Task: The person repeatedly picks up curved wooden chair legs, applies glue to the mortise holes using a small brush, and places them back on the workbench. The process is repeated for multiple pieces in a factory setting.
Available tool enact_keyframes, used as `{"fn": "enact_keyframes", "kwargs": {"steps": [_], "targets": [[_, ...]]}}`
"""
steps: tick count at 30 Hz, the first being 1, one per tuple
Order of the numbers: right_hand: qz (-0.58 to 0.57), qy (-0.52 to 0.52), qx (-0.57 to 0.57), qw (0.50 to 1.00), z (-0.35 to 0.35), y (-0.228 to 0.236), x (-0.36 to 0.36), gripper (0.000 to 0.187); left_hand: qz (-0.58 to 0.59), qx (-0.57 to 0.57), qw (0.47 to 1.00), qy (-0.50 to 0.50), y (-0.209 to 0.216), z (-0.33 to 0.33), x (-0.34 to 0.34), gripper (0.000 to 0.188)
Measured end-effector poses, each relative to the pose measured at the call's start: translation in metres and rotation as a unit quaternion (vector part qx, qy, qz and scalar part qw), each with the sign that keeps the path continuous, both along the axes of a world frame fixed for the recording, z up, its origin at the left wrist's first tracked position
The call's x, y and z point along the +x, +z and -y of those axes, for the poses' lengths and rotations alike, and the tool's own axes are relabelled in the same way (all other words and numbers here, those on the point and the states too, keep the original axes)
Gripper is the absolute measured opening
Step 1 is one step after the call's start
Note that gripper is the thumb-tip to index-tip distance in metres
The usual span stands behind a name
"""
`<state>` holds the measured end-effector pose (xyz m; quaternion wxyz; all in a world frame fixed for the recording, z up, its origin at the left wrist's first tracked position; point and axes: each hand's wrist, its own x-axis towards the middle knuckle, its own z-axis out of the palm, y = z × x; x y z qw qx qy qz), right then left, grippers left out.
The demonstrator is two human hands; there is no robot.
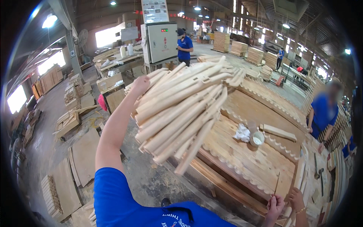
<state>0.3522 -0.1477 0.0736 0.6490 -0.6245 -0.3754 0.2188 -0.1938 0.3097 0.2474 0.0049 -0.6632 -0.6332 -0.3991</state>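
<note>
L hand raised high, arm wrapped under a big bundle of pale wooden rods carried at shoulder level, centre-left; fingers curled on bundle's far-left end, gripping it. R hand low at near right, fingers pinched narrow on a thin stick held upright over the slatted wooden bench. On bench, right of bundle: small white cup w/ whitish contents, crumpled white rag just beside it. Another person's hand near R hand. Wood stacks far back.

A white rectangular notice board with small pictures is seen far off, above a grey control cabinet bearing a red label.
</note>
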Motion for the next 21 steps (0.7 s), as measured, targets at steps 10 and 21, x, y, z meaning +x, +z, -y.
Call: {"fn": "enact_keyframes", "kwargs": {"steps": [10,21], "targets": [[0.013,-0.023,-0.026,0.999,-0.072,0.021,-0.125,0.008,-0.059,-0.190,0.977,-0.076,-0.115,-0.122,-0.091,0.045],[0.005,-0.113,-0.051,0.992,-0.060,0.043,-0.194,0.008,-0.124,-0.295,0.946,-0.050,-0.162,-0.242,-0.104,0.081]]}}
